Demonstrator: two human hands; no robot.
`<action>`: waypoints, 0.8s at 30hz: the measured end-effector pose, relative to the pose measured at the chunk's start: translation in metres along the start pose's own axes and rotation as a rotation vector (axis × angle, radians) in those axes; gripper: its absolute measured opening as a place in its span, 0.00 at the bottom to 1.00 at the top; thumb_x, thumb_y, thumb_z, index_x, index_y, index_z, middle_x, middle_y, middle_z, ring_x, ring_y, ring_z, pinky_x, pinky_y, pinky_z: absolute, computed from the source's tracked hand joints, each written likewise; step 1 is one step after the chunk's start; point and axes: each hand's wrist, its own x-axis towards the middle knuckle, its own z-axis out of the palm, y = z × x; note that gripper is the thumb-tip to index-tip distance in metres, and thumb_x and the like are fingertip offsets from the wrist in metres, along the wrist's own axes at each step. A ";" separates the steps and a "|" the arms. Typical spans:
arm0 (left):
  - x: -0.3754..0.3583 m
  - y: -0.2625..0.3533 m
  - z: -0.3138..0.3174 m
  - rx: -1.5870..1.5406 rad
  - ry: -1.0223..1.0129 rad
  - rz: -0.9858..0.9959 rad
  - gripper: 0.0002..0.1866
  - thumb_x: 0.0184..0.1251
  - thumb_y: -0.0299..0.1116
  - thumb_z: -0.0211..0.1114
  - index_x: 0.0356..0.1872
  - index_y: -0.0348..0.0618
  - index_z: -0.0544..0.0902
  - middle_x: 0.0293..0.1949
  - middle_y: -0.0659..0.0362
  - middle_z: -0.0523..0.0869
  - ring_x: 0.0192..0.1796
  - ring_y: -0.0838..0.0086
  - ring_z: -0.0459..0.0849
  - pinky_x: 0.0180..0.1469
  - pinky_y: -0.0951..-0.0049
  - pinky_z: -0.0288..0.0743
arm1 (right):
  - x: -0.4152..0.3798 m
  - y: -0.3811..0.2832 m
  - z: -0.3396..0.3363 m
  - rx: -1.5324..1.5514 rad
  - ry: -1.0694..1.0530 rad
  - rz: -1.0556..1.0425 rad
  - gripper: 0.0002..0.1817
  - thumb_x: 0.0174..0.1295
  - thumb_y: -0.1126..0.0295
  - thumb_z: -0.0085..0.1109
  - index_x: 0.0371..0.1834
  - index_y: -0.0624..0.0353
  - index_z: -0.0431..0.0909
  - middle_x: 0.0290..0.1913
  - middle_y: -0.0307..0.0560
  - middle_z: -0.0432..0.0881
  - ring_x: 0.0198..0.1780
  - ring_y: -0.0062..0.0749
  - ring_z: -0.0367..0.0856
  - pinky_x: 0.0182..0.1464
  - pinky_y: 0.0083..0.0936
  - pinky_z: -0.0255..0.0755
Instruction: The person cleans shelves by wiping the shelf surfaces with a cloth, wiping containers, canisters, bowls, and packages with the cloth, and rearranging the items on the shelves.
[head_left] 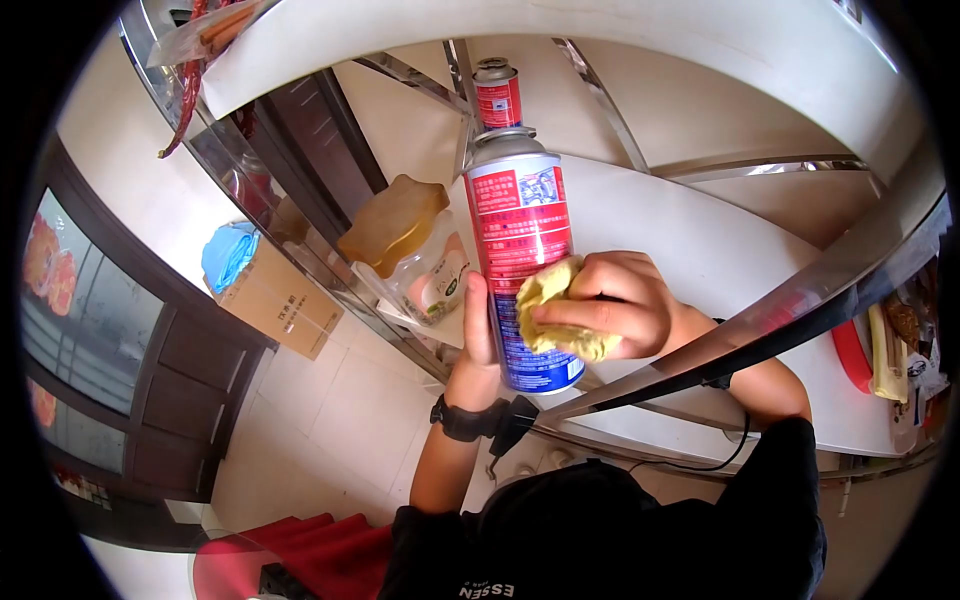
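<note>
A red and blue gas canister (520, 230) with a bare metal top is held up in the middle of the head view, tilted slightly. My left hand (480, 325) grips it from the left side, thumb along the label; its other fingers are hidden behind the can. In my right hand (630, 305) is a crumpled yellow cloth (545, 305), pinched in curled fingers and pressed against the lower right of the label. Behind the held can, a second canister (497, 95) of similar look stands on the white shelf (690, 225).
A clear jar with a gold lid (395, 225) stands left of the can. A metal shelf rail (740, 330) crosses in front of my right forearm. Packaged items (895, 350) sit at right. A cardboard box (285, 305) with a blue bag is on the floor.
</note>
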 end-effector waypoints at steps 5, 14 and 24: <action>-0.004 -0.003 -0.005 0.085 -0.008 0.036 0.37 0.66 0.61 0.42 0.63 0.38 0.62 0.58 0.51 0.72 0.58 0.66 0.74 0.59 0.65 0.68 | -0.007 0.006 -0.008 -0.078 0.034 0.073 0.17 0.47 0.64 0.67 0.39 0.59 0.82 0.30 0.42 0.74 0.25 0.30 0.74 0.25 0.24 0.68; 0.008 0.002 0.018 0.281 0.217 0.148 0.30 0.69 0.44 0.45 0.67 0.38 0.55 0.63 0.53 0.66 0.65 0.67 0.64 0.67 0.65 0.54 | -0.016 0.011 -0.008 -0.045 0.116 0.305 0.16 0.48 0.70 0.67 0.41 0.63 0.80 0.33 0.48 0.72 0.30 0.37 0.76 0.33 0.28 0.72; 0.000 -0.006 0.016 0.492 0.206 0.121 0.32 0.66 0.48 0.56 0.64 0.40 0.59 0.56 0.57 0.72 0.56 0.75 0.71 0.58 0.72 0.64 | -0.015 0.007 -0.006 -0.120 0.118 0.235 0.17 0.50 0.66 0.67 0.40 0.66 0.78 0.31 0.49 0.73 0.28 0.37 0.74 0.30 0.27 0.69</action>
